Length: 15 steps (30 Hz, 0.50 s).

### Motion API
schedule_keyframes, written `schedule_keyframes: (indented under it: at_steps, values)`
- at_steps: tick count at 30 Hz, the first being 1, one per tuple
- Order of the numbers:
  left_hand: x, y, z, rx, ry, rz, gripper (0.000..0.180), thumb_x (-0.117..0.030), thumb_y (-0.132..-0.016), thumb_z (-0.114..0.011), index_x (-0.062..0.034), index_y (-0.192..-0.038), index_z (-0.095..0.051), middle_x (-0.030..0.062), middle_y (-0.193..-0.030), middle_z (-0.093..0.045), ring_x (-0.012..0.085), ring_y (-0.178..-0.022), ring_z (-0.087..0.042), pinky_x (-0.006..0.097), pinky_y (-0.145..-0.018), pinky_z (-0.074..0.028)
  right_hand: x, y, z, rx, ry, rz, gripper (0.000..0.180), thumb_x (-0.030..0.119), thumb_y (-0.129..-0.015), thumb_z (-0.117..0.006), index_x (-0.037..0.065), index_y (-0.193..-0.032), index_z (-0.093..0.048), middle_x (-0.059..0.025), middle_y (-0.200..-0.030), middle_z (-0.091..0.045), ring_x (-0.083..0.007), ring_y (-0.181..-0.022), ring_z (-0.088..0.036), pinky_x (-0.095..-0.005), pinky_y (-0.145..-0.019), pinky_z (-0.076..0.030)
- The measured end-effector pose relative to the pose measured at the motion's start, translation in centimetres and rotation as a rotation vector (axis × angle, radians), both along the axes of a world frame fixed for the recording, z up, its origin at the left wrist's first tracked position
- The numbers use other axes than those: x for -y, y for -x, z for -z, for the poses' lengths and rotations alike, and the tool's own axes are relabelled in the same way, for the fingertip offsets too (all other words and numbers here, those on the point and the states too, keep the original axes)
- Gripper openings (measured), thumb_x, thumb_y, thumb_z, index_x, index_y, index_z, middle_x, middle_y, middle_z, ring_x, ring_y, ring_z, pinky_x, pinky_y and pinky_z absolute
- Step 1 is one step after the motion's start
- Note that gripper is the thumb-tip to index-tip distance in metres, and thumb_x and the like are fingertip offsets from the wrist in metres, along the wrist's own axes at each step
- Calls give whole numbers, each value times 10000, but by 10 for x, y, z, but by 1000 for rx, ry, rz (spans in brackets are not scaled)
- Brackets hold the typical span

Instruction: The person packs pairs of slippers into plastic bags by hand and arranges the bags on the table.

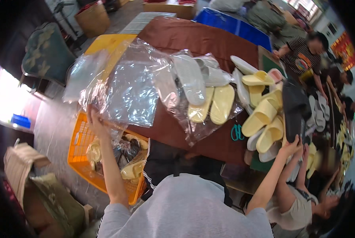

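Observation:
My left hand (95, 119) is at the left edge of the table, its fingers closed on a crumpled clear plastic bag (93, 95). Next to it lies a stack of flat clear bags (131, 95). Over on the right, my right hand (290, 146) grips the near end of a black slide slipper (294, 109). Beside that slipper is a pile of yellow slides (260, 117), with white ones among them. In the middle, a grey slipper (190, 79) and a pair of yellow slides (222, 104) rest on or in clear plastic.
An orange crate (77, 137) with bagged slippers stands below the table's left end. Teal loops (237, 133) lie on the brown tabletop (185, 35). A blue bin (233, 23) is behind the table. Co-workers (304, 51) stand along the right, one close by my right arm.

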<state>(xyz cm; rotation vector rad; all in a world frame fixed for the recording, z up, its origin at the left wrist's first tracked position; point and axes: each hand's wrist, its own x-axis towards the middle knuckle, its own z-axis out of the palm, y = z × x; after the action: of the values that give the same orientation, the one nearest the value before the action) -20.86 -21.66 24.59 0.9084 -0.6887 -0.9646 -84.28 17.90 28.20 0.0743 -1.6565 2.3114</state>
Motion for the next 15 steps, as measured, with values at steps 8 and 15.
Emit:
schedule_keyframes:
  at_steps: [8,15]
  values:
    - [22,-29,78,260,-172,131,803,-2,-868,-646,-73,-1532,-201,102,-1241,-513,121,-740,-571,246,-598,-482,37,11,25,206,-227,-61,704,79,-863,-683,108,-1430,-267,-164,-1417,-333,-307,-1193,-466,-438,-905,-501]
    - [51,-24,132,416,-471,257,970,64,-739,-647,-23,-1539,-106,170,-1485,-269,241,-1035,-574,286,-738,-531,47,-49,61,-116,-468,-265,784,117,-863,-659,53,-1497,-201,-167,-1456,-355,-267,-1288,-417,-402,-1049,-364]
